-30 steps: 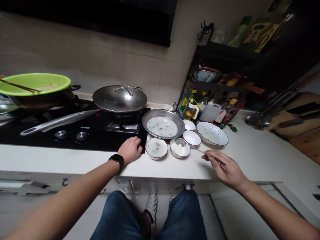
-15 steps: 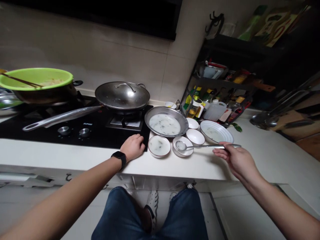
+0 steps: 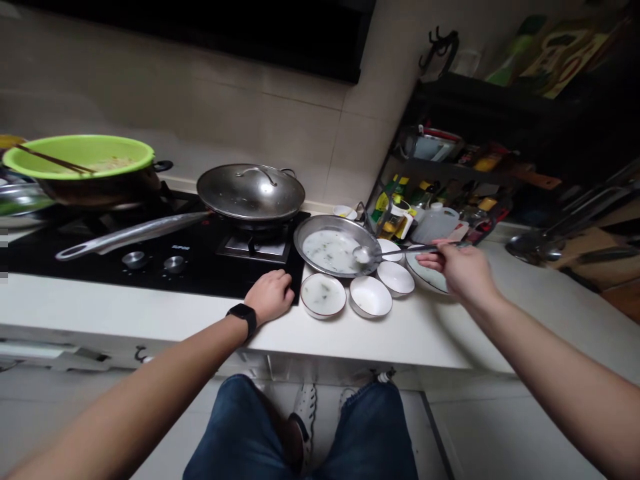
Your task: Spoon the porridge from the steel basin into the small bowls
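Observation:
My right hand (image 3: pixel 463 267) grips the far end of a metal ladle (image 3: pixel 395 252) by its long handle. The ladle's bowl is over the right inner side of a wide metal basin (image 3: pixel 301 256) of whitish soup with green bits. Knuckles up and fingers curled, my left hand (image 3: pixel 271 295) rests on the counter by the stove's edge. Just right of it stands a white bowl (image 3: pixel 323 297) filled with the same soup. Beside that sits a white bowl (image 3: pixel 371 297) with little in it, and another white bowl (image 3: pixel 396 277) behind. My right hand partly hides a plate of soup (image 3: pixel 431 270).
On the stove (image 3: pixel 155 250) are a lidded pan (image 3: pixel 250 193), its long handle pointing left, and a green basin (image 3: pixel 83 157) with chopsticks over a pot. A rack of bottles (image 3: pixel 435 223) stands behind the bowls. Utensils (image 3: pixel 535 247) lie at the right.
My right hand has moved the ladle up and away from the front white bowl to the metal basin. My left hand stays resting on the counter.

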`<state>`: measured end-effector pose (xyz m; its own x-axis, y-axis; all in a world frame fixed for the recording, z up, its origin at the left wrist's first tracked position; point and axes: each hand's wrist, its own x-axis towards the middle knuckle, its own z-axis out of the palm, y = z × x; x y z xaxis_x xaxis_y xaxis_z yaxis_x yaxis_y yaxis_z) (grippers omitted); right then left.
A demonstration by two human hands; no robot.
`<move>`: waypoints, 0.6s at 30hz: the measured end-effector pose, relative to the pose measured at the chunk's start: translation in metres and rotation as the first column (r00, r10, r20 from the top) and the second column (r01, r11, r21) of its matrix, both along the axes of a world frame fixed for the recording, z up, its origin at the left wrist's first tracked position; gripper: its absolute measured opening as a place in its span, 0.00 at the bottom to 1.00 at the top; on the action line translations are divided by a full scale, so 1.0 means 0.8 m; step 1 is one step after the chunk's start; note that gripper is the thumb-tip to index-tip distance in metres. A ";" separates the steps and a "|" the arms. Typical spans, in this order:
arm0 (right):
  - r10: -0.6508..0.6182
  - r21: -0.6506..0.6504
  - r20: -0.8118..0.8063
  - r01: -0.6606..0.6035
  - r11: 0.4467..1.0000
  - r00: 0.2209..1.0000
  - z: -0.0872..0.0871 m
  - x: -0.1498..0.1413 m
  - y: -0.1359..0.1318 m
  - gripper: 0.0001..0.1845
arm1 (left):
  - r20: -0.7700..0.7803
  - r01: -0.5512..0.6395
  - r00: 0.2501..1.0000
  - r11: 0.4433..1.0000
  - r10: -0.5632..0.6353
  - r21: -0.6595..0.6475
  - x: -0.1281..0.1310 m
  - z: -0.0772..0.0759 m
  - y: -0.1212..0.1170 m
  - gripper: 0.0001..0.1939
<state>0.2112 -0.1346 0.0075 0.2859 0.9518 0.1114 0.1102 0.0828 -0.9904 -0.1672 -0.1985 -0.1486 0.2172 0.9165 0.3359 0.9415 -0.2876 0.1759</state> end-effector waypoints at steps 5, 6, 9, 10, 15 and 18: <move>0.185 0.224 0.426 -0.302 0.927 0.886 -0.043 -0.026 0.004 0.11 | 0.010 0.000 1.000 1.000 0.000 -0.004 0.000 0.000 0.000 0.07; 0.230 0.232 0.572 -0.424 0.875 0.787 -0.046 -0.027 0.000 0.11 | 0.012 0.000 1.000 1.000 0.000 -0.005 0.000 0.000 0.000 0.08; 0.266 0.161 0.837 -0.679 0.716 0.479 -0.042 -0.019 -0.019 0.12 | 0.009 0.005 1.000 1.000 -0.005 -0.005 0.000 0.001 0.000 0.07; 0.232 0.173 0.864 -0.695 0.698 0.447 -0.036 -0.013 -0.028 0.12 | 0.007 0.005 1.000 1.000 -0.005 -0.005 0.000 0.001 0.000 0.07; -0.070 0.397 0.798 -0.434 0.809 0.598 -0.004 0.034 -0.093 0.12 | 0.012 0.000 1.000 1.000 0.000 -0.001 0.000 0.001 -0.001 0.07; -0.038 0.358 0.789 -0.409 0.839 0.613 -0.001 0.060 -0.128 0.12 | 0.007 0.006 1.000 1.000 -0.006 0.008 0.000 0.000 0.000 0.08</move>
<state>0.2590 -0.2370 0.0067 -0.2889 0.7275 0.6223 0.7033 0.6023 -0.3776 -0.1676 -0.1988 -0.1488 0.2208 0.9126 0.3442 0.9385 -0.2949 0.1799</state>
